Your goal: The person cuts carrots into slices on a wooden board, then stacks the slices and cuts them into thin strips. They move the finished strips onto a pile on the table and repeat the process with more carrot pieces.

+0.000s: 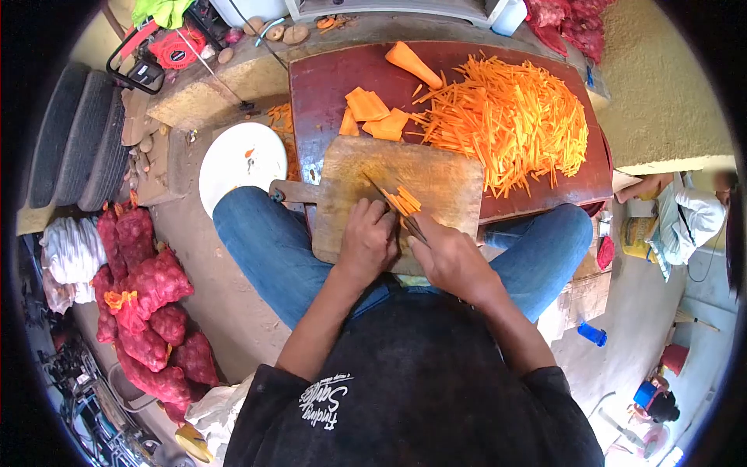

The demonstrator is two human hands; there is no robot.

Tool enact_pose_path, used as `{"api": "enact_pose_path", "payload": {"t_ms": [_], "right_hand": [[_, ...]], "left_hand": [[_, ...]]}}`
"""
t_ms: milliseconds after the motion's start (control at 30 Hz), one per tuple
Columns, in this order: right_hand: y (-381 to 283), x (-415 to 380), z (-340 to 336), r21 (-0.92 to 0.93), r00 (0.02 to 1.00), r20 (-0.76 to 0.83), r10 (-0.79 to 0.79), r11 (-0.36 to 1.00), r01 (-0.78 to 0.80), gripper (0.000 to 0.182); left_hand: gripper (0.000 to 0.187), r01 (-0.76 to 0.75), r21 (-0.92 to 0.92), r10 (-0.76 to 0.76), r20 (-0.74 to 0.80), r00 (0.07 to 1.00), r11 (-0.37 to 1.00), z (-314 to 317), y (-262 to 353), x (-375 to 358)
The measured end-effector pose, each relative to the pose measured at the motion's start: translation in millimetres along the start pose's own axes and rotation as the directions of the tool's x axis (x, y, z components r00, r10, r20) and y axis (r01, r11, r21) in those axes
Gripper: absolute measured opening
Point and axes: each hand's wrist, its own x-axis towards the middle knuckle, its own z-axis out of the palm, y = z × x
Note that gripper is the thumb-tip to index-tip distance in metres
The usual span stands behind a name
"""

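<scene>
In the head view a wooden cutting board (443, 167) with a handle lies across my lap against the table's near edge. My right hand (451, 263) is closed around a knife (379, 187), whose blade points up and left over the board. Cut carrot sticks (406, 201) lie right beside the blade. My left hand (368, 241) is curled on the board just left of the knife; whatever is under its fingers is hidden. Beyond the board are flat carrot slices (377, 111), a large peeled carrot (412, 64) and a big heap of carrot sticks (510, 121).
The dark red table (327, 78) carries the carrots. A round white lid or stool top (233, 167) is by my left knee. Red mesh sacks (152, 311) and stacked tires (74, 136) stand at the left. Another person (689, 218) is at the far right.
</scene>
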Motion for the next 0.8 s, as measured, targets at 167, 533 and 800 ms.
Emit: {"api": "enact_pose_path", "payload": {"t_ms": [167,533,800], "right_hand": [[-14.7,-17.5,-16.8,0.045,1.0,0.021,-0.003,0.999,0.002,0.037],[-7.3,-6.5,-10.3,-0.006,1.0,0.012,0.026,1.0,-0.026,0.035],[-3.0,-8.5,1.9,-0.019,1.0,0.026,0.0,1.0,0.001,0.038]], "left_hand": [[0.013,0.041,-0.037,-0.042,-0.031,0.999,0.998,-0.7,2.6,-3.0],[0.011,0.046,-0.015,-0.046,-0.036,0.998,0.999,1.3,-0.9,-3.7],[0.013,0.049,-0.025,-0.05,-0.046,0.998,0.999,1.2,0.3,-3.3]]}}
